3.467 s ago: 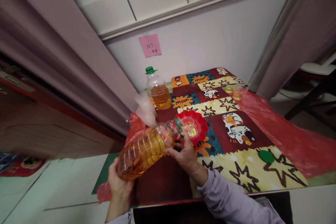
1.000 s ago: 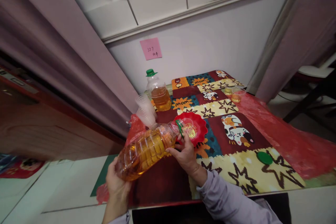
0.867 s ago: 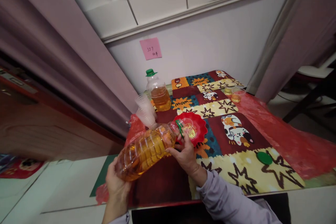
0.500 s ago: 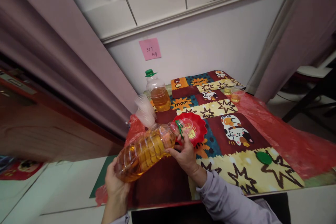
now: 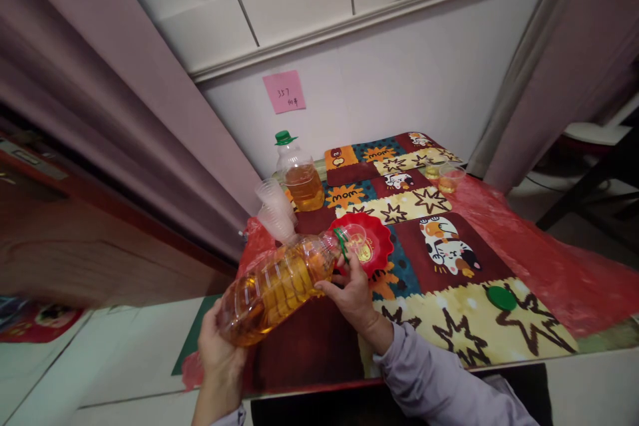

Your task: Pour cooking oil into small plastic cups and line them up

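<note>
A large clear plastic bottle [image 5: 277, 289] of amber liquid lies tilted in my two hands, its green-ringed neck pointing right and slightly up. Cupped round its base is my left hand [image 5: 219, 339]. My right hand [image 5: 352, 293] grips it near the neck, thumb towards the body. The bottle's mouth is over a red scalloped dish [image 5: 382, 246], where a clear plastic cup [image 5: 355, 237] shows in part at the opening. Whether liquid is flowing I cannot tell. A green cap [image 5: 501, 298] lies on the patterned mat [image 5: 404, 266] to the right.
Stacked clear cups [image 5: 274, 206] lean left of the dish, before a second bottle [image 5: 302, 180] with a green cap. Two small cups [image 5: 449, 180] holding yellowish liquid stand at the far right. Red plastic sheeting [image 5: 544, 246] covers the table. A wall with a pink note [image 5: 284, 92] rises behind.
Almost nothing differs; both hands keep the bottle in the same tilted pose over the dish. The view has shifted very slightly.
</note>
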Tool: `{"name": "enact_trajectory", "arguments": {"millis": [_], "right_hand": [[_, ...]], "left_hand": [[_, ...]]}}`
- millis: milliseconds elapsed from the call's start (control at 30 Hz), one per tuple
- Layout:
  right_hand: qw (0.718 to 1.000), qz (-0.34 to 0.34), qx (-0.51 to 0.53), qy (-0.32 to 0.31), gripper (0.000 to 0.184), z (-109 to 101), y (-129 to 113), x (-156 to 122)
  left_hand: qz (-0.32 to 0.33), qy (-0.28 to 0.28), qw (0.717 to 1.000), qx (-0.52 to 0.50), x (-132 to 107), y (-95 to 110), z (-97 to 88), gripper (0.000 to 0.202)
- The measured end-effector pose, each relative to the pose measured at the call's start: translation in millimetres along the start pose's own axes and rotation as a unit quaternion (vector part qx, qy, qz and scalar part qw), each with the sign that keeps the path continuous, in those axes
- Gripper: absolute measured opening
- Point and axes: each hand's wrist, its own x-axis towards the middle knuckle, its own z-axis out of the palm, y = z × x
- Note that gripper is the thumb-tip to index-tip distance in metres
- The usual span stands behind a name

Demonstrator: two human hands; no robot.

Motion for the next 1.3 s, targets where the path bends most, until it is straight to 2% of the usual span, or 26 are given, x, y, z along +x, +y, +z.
{"name": "enact_trajectory", "arguments": {"millis": [100,233,467,700,1033,1200,1300], "right_hand": [[1.000,-0.003,-0.001,0.005,0.068,0.1,-2.1,-0.6],[1.000,-0.011,-0.010,0.014,0.065,0.4,-6.1,-1.1],[1.000,0.001,-0.003,0.002,0.062,0.5,-3.6,-1.1],[1.000,0.004,0.002,0.005,0.068,0.6,-0.6,-1.1],[1.000,0.016,0.014,0.006,0.070,0.7,1.3,-0.9],[1.000,0.024,0.012,0.007,0.069,0.8,0.0,-1.2],[0.999,0.024,0.018,0.010,0.071,0.9,2.6,-0.8]], "left_hand": [[0.005,0.004,1.000,0.000,1.8,-0.1,-1.6,0.013],[0.000,-0.003,1.000,0.003,-0.2,0.6,-0.4,0.020],[-0.006,0.018,1.000,-0.014,-10.6,4.7,10.4,0.021],[-0.009,0.014,1.000,0.000,-18.2,6.8,16.8,0.026],[-0.001,0.008,1.000,0.005,-16.2,8.2,14.7,0.022],[0.004,-0.030,1.000,0.006,-8.2,5.3,7.4,0.023],[0.007,-0.033,0.999,0.007,-4.0,3.3,3.4,0.022]]}}
